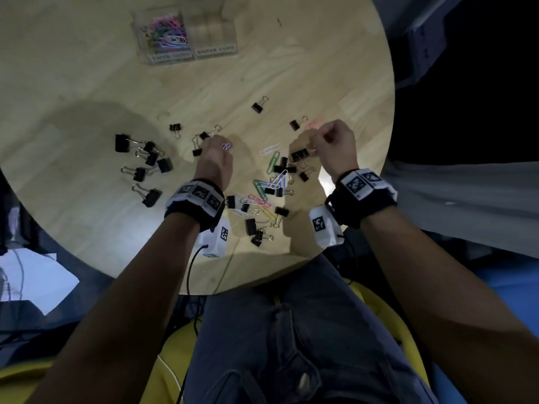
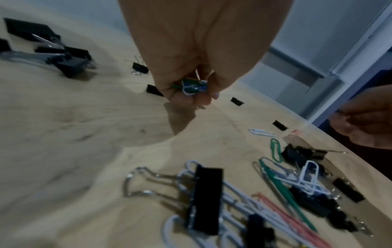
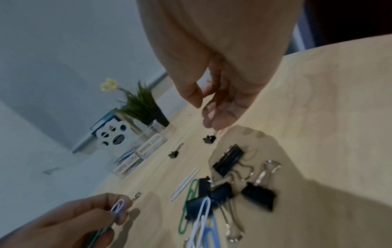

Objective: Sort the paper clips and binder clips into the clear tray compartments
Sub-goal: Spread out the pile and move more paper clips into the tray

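clear tray front labels, blurred, apparently "PAPER CLIPS" left, "BINDER CLIPS" right

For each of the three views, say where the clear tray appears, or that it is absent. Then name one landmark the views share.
Head: clear tray at top, left of centre, on the far part of the table.
Left wrist: not in view.
Right wrist: tray left of centre, before the plant.
Shared landmark: the white paper clip lying beside a green one.
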A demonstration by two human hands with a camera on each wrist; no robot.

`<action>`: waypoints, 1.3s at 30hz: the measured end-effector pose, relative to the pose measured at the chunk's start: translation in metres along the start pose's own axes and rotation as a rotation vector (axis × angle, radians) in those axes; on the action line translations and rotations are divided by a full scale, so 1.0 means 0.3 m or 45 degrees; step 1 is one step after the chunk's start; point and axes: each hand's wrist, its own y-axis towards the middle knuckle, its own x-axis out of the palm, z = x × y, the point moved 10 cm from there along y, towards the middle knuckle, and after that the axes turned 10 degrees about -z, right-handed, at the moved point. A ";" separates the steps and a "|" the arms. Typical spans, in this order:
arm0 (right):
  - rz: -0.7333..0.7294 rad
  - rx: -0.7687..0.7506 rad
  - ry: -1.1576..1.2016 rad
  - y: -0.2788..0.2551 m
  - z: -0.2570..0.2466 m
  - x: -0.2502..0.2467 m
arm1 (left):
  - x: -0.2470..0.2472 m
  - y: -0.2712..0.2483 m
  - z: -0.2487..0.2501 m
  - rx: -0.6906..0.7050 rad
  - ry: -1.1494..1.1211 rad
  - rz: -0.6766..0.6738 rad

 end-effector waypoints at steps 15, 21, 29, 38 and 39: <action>0.011 -0.275 -1.104 0.118 -0.072 -0.065 | 0.172 0.095 0.203 0.129 0.559 -0.259; -0.140 -0.055 -1.200 0.193 -0.017 -0.050 | 0.113 0.074 0.097 -0.053 -0.007 -0.186; -0.385 -0.291 -0.779 -0.047 -0.067 0.110 | 0.198 0.051 0.016 -0.304 -0.407 -0.310; -0.489 -0.518 -1.428 -0.125 0.006 0.145 | 0.197 0.039 0.134 -0.036 0.220 -0.256; -0.480 -0.521 -1.471 -0.116 0.009 0.129 | 0.196 0.043 0.145 -0.020 0.276 -0.245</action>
